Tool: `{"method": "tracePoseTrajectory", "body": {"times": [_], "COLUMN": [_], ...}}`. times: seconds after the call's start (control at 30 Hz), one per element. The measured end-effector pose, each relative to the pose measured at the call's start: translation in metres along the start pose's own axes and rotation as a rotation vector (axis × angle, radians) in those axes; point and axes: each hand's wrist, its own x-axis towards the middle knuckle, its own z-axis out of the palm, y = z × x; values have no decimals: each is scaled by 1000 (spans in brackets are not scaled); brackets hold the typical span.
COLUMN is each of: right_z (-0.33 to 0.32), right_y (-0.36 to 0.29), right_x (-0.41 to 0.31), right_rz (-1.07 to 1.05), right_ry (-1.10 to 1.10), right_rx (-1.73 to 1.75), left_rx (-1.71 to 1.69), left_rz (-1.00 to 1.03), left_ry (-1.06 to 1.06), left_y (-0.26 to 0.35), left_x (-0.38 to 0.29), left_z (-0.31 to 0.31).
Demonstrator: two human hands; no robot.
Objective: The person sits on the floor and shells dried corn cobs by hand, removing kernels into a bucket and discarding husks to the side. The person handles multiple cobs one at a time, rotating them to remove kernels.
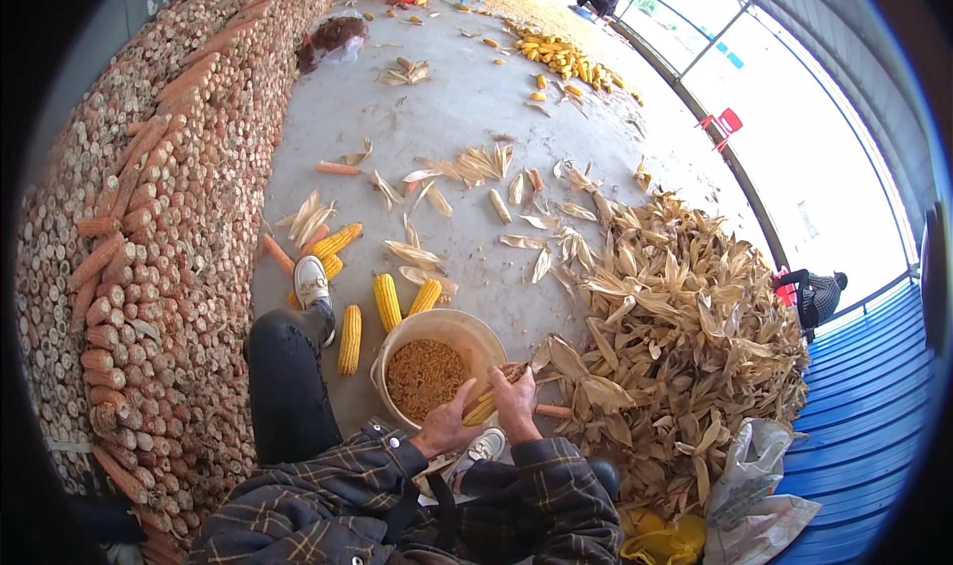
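A partly shelled ear of corn [479,411] is held between my two hands at the right rim of a pale bucket [475,335]. My left hand [449,425] grips its lower end, where yellow kernels show. Around the upper end, which looks reddish and stripped, is my right hand [514,401]. Loose orange-brown corn kernels [424,377] lie inside the bucket. Just beyond and left of it, yellow ears [387,302] rest on the floor, with another ear [349,340] by my left leg.
Stacked corncobs [186,327] form a wall on the left. To the right rises a heap of dry husks [670,319], with a white woven sack [752,483] beside it. Farther off are piled ears [566,58], a red chair [721,127] and a seated person [819,297].
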Motion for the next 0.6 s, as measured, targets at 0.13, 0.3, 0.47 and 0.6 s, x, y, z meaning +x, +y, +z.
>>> {"method": "tracePoseTrajectory", "body": {"times": [0.13, 0.3, 0.47, 0.6], "right_z": [3, 2, 5, 6], "right_y": [-8, -19, -21, -20], "right_x": [-4, -6, -10, -11], "right_rz": [89, 16, -12, -27], "right_ry": [-147, -266, -267, -263], "right_rx": [119, 169, 110, 85], "left_rx": [-16, 37, 83, 69], "left_rz": [-52, -86, -185, -218], "left_ry": [-121, -73, -42, -63], "left_y": [-16, -19, -16, -17], "left_x": [6, 10, 7, 8], "left_z": [-3, -3, 2, 1]}}
